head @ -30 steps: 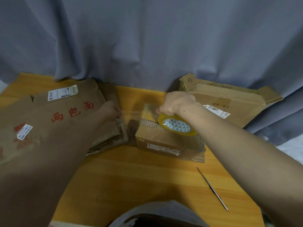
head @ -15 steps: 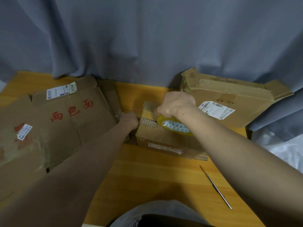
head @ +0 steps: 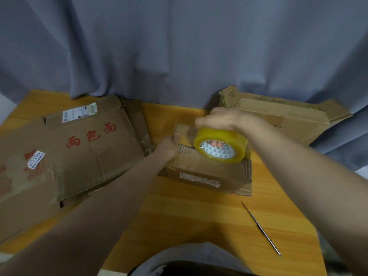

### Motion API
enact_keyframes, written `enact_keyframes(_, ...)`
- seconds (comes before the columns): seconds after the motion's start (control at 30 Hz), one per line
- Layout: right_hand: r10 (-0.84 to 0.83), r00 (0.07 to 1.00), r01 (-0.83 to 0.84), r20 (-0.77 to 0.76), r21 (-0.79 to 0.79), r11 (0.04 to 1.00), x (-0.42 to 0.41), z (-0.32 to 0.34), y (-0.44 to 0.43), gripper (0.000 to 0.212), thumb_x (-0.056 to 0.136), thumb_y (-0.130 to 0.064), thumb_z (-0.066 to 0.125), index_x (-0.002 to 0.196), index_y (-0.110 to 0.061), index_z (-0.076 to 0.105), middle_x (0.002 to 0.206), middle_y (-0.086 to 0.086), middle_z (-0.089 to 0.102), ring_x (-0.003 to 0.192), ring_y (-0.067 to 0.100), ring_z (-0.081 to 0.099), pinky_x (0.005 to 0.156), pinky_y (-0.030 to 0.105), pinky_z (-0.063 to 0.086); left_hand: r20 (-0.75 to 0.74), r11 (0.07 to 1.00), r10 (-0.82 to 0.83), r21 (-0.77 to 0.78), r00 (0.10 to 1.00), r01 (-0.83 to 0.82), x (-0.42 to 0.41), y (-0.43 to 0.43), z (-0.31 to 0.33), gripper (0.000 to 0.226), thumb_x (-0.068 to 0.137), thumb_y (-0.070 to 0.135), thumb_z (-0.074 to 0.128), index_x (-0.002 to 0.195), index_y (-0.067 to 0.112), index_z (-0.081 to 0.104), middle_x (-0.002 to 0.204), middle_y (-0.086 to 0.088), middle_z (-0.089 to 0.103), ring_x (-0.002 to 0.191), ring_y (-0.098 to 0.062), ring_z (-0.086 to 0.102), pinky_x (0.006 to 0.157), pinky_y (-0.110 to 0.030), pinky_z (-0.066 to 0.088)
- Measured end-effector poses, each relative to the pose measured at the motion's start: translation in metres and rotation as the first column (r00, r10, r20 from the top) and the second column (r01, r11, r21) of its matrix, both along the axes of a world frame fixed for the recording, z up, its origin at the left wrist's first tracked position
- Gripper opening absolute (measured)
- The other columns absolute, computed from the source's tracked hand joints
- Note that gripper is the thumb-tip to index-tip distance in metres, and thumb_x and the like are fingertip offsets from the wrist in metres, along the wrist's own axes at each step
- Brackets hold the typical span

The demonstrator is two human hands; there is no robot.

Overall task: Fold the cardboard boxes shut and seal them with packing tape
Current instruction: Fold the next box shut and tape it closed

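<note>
Lifted now, glossy tape roll (head: pixel 221 136) gripped by right hand (head: pixel 224 120); left hand (head: pixel 167 147) clasps corrugated box (head: pixel 207 167)

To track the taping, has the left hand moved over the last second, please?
Yes: left hand moved right, from the flattened cardboard to the small box.
</note>
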State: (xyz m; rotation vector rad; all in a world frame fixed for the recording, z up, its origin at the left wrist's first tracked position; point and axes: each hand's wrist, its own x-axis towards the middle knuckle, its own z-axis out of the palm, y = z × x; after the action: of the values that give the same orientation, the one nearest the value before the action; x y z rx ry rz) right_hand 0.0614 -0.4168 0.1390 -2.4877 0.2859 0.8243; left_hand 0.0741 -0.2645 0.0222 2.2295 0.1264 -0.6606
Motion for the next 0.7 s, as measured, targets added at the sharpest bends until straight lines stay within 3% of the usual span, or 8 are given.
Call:
enact_keyframes(0.1,0.016,1.000,-0.014,-0.007,0.221,0.975,-0.018,-0.001,-0.037,0.049,0.086,-0.057,0.054,0.080,-0.012,0.073,0.077,0.008,0.073,0.067,0.015,0.069,0.060,0.022,0.052,0.085,0.999,-0.007,0.042,0.996,0.004,-0.003,-0.005,-0.002,0.056,0.104,0.037,0.020,0.123,-0.003,0.054,0.126,-0.025,0.055,0.117,-0.036,0.051,0.093,-0.035,0.038)
enact_keyframes(0.2,-0.156,0.987,0.122,0.034,0.467,0.876,-0.046,-0.019,-0.053,0.057,0.081,-0.059,0.051,0.086,-0.007,0.073,0.084,0.014,0.073,0.069,0.013,0.071,0.060,0.017,0.051,0.154,0.996,-0.011,0.093,0.988,-0.003,-0.006,-0.003,-0.014,0.054,0.104,0.038,0.019,0.124,-0.002,0.050,0.125,-0.024,0.055,0.117,-0.037,0.051,0.093,-0.037,0.037)
enact_keyframes(0.27,-0.293,0.953,0.205,0.079,0.544,0.814,-0.054,-0.033,-0.058,0.063,0.070,-0.064,0.055,0.088,-0.006,0.073,0.086,0.015,0.073,0.074,0.016,0.072,0.067,0.022,0.054,0.318,0.985,-0.037,0.174,0.947,-0.020,-0.011,-0.001,-0.019,0.049,0.103,0.034,0.025,0.135,0.000,0.041,0.137,-0.023,0.046,0.125,-0.036,0.044,0.102,-0.041,0.034)
enact_keyframes(0.33,-0.368,0.924,0.247,0.101,0.577,0.778,-0.054,-0.041,-0.060,0.065,0.062,-0.068,0.058,0.088,-0.011,0.073,0.084,0.009,0.075,0.079,0.018,0.072,0.077,0.030,0.056,0.475,0.959,-0.223,0.264,0.851,0.104,-0.013,-0.001,-0.014,0.052,0.100,0.022,0.039,0.147,0.005,0.024,0.153,-0.019,0.025,0.141,-0.031,0.023,0.116,-0.040,0.017)
enact_keyframes(0.4,-0.395,0.912,0.264,0.110,0.580,0.770,-0.052,-0.043,-0.059,0.057,0.061,-0.068,0.059,0.083,-0.018,0.072,0.080,0.002,0.075,0.078,0.016,0.072,0.078,0.030,0.056,0.359,0.867,-0.484,0.320,0.798,0.382,-0.011,-0.003,0.000,0.081,0.092,0.019,0.054,0.151,0.009,0.000,0.160,-0.009,0.000,0.147,-0.023,-0.004,0.119,-0.038,-0.004)
enact_keyframes(0.5,-0.395,0.911,0.252,0.118,0.598,0.760,-0.052,-0.043,-0.055,0.054,0.059,-0.066,0.061,0.078,-0.017,0.072,0.076,0.001,0.074,0.073,0.015,0.071,0.073,0.027,0.055,0.018,0.596,-0.761,0.415,0.648,0.688,0.001,-0.002,0.017,0.129,0.073,0.036,0.076,0.144,0.013,-0.030,0.154,-0.002,-0.032,0.141,-0.019,-0.029,0.115,-0.043,-0.017)
enact_keyframes(0.6,-0.405,0.907,0.256,0.113,0.614,0.746,-0.053,-0.043,-0.054,0.057,0.059,-0.066,0.061,0.081,-0.014,0.072,0.077,0.003,0.074,0.073,0.016,0.071,0.073,0.027,0.055,-0.103,0.370,-0.858,0.556,0.503,0.744,0.017,-0.001,0.017,0.156,0.052,0.066,0.080,0.138,0.016,-0.040,0.148,-0.002,-0.041,0.135,-0.018,-0.038,0.110,-0.046,-0.025)
enact_keyframes(0.7,-0.420,0.899,0.264,0.122,0.614,0.744,-0.057,-0.043,-0.053,0.072,0.058,-0.067,0.060,0.089,-0.004,0.072,0.082,0.009,0.074,0.078,0.020,0.071,0.078,0.031,0.055,-0.158,0.270,-0.888,0.582,0.432,0.767,0.025,-0.010,0.020,0.159,0.046,0.070,0.079,0.140,0.018,-0.037,0.149,-0.003,-0.041,0.135,-0.019,-0.039,0.107,-0.044,-0.027)
